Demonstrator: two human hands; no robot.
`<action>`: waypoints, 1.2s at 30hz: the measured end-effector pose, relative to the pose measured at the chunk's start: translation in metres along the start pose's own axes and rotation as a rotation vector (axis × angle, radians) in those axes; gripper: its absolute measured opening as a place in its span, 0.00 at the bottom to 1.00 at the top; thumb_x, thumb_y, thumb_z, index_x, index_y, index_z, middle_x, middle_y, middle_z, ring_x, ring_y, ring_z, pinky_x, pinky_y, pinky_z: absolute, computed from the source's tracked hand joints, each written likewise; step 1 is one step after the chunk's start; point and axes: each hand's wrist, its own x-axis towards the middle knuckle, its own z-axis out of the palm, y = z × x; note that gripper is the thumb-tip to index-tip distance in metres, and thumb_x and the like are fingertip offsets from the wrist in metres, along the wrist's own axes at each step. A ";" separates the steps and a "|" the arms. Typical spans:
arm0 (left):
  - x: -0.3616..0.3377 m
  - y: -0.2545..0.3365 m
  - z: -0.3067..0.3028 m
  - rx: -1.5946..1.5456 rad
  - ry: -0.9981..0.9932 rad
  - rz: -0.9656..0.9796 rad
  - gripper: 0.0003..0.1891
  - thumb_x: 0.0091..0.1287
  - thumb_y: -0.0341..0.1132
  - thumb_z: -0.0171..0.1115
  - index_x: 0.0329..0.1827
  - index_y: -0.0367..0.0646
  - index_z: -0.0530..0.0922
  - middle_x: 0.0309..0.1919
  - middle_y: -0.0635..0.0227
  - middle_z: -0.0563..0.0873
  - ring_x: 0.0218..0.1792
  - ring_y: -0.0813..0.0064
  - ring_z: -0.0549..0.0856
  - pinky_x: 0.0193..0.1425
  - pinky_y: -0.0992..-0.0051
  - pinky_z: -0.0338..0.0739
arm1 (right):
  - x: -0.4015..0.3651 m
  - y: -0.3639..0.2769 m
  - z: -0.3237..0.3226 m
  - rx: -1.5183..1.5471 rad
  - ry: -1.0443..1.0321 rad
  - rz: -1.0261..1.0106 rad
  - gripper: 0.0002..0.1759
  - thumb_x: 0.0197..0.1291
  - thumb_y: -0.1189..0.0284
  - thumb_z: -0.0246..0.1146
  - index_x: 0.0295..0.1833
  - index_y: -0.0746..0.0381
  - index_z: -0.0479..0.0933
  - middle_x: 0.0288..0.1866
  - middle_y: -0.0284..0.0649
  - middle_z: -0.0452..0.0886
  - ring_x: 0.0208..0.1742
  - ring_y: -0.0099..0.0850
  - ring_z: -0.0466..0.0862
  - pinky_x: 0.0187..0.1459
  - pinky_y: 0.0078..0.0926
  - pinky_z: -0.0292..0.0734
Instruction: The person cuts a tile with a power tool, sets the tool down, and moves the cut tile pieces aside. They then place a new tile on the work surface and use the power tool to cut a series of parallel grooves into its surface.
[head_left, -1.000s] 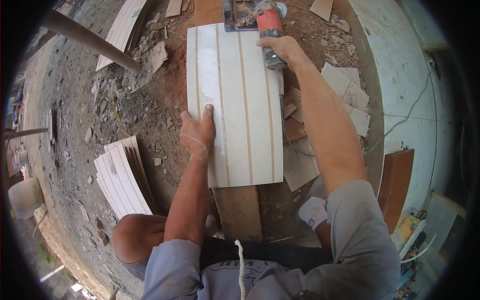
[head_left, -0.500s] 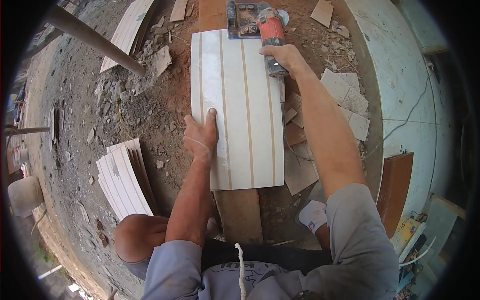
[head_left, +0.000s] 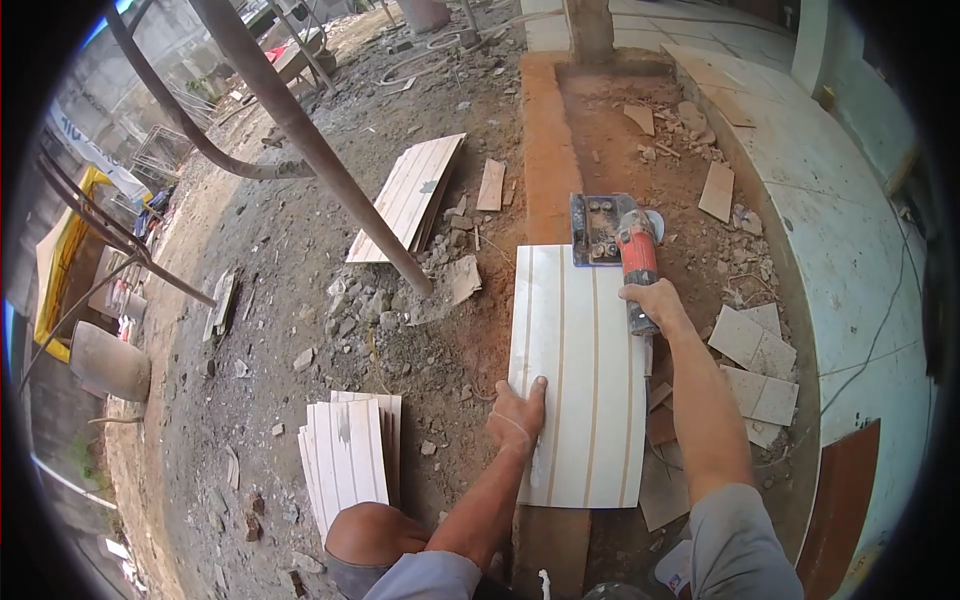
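A long white tile (head_left: 585,400) with brown stripes lies on a wooden board (head_left: 553,560) in front of me. My left hand (head_left: 520,415) grips its left edge, thumb on the top face and the other fingers curled at the side, partly hidden. In my right hand (head_left: 655,303) is a red and black handheld tile saw (head_left: 637,255), held by its body. Its flat base plate rests at the tile's far end, toward the right corner. The blade cannot be made out.
Stacks of striped tiles (head_left: 345,455) lie on the dirt to the left and farther ahead (head_left: 410,195). Broken tile pieces (head_left: 760,345) lie on the right. A slanted metal pole (head_left: 320,150) stands at the front left. Rubble (head_left: 375,305) is scattered near its foot.
My view has tilted up, so the tile, saw and both hands sit lower and farther right, and more ground ahead shows. Both hands keep about the same places on tile and saw.
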 end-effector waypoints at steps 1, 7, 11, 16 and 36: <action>-0.002 0.001 -0.001 0.001 -0.007 -0.009 0.35 0.63 0.66 0.60 0.52 0.38 0.72 0.45 0.43 0.87 0.50 0.41 0.85 0.56 0.49 0.76 | 0.000 0.003 0.001 0.011 0.005 -0.024 0.33 0.39 0.57 0.76 0.43 0.76 0.83 0.41 0.53 0.87 0.42 0.39 0.88 0.45 0.33 0.81; -0.002 -0.001 0.001 -0.010 0.005 -0.006 0.35 0.63 0.65 0.61 0.52 0.38 0.73 0.45 0.42 0.86 0.50 0.41 0.85 0.56 0.49 0.77 | 0.000 0.005 0.000 -0.009 0.007 -0.007 0.36 0.39 0.56 0.76 0.45 0.77 0.82 0.45 0.57 0.86 0.46 0.42 0.88 0.47 0.35 0.81; 0.001 -0.005 0.006 -0.014 0.016 0.009 0.35 0.62 0.66 0.61 0.51 0.38 0.73 0.45 0.43 0.86 0.50 0.41 0.85 0.56 0.50 0.77 | 0.001 0.007 0.001 -0.018 0.007 -0.002 0.37 0.39 0.55 0.76 0.46 0.78 0.81 0.45 0.58 0.86 0.47 0.42 0.88 0.48 0.35 0.82; 0.002 -0.005 0.006 -0.011 0.030 0.016 0.35 0.62 0.66 0.61 0.51 0.38 0.72 0.45 0.43 0.86 0.49 0.41 0.85 0.55 0.50 0.77 | 0.002 0.010 0.002 -0.025 0.009 -0.008 0.37 0.39 0.54 0.77 0.46 0.77 0.82 0.45 0.58 0.86 0.47 0.42 0.88 0.49 0.35 0.81; 0.002 -0.003 0.008 0.016 0.048 0.029 0.36 0.63 0.66 0.62 0.51 0.37 0.72 0.43 0.41 0.87 0.48 0.40 0.86 0.55 0.50 0.77 | -0.005 0.011 0.002 -0.074 -0.013 0.041 0.39 0.40 0.54 0.78 0.50 0.76 0.80 0.48 0.55 0.86 0.49 0.39 0.88 0.51 0.32 0.80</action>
